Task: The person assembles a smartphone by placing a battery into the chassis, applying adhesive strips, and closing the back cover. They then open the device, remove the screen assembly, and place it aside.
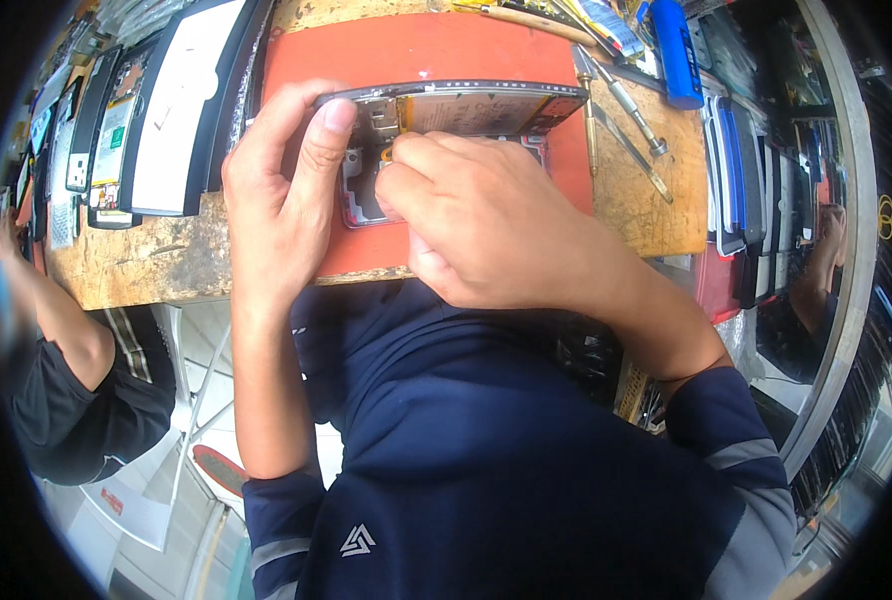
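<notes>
An opened phone or tablet is in front of me on an orange mat [416, 50]. Its raised half [486, 108] stands on its long edge, showing a silver, yellow-edged battery and small metal parts. My left hand [281, 195] grips this half at its left end, thumb on the near face. The other half [366, 208], dark with pale edging, lies flat below it. Over this flat half is my right hand [496, 215], fingers curled together near the seam between the halves. Whatever its fingertips hold or touch is hidden behind the knuckles.
Tweezers [631, 150], a screwdriver [626, 100] and a blue cylinder [677, 55] lie right of the mat on the wooden bench [146, 265]. Opened devices and a white-lined box [181, 110] stand left. Several thin panels [736, 180] stack right. Another person's arm [61, 315] reaches in at far left.
</notes>
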A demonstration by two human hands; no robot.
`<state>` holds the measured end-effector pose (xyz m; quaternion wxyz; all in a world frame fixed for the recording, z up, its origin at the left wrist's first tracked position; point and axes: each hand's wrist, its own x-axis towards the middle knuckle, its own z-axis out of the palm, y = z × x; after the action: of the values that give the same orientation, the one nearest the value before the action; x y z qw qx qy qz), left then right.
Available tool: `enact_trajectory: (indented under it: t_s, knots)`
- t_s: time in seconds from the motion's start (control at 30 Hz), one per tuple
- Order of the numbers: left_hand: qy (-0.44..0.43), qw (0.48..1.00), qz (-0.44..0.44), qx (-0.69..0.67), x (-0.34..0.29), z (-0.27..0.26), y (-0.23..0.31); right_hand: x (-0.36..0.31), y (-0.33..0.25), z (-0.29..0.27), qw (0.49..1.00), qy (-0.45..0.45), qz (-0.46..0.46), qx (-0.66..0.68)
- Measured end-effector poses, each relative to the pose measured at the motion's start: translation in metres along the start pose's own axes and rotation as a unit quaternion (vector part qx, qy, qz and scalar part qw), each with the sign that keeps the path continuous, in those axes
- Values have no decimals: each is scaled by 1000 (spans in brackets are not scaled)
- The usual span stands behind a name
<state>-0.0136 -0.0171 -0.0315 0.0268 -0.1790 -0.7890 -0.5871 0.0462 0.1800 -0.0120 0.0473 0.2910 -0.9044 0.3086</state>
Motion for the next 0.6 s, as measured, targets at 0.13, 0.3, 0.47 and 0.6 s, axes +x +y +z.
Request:
enact_trajectory:
  t_s: [0.13, 0.3, 0.47, 0.6]
  knots:
    - [-2, 1000, 8, 4, -2, -1, 0, -1, -2, 0, 1000, -10, 18, 1]
    - [5, 1000, 13, 4, -2, 0, -1, 1, -2, -1, 1000, -15, 16, 11]
    - [0, 1000, 23, 10, -2, 0, -1, 0, -3, -1, 1000, -15, 24, 10]
    - [-4, 1000, 9, 7, -2, 0, 1, 0, -4, 0, 1000, -15, 21, 6]
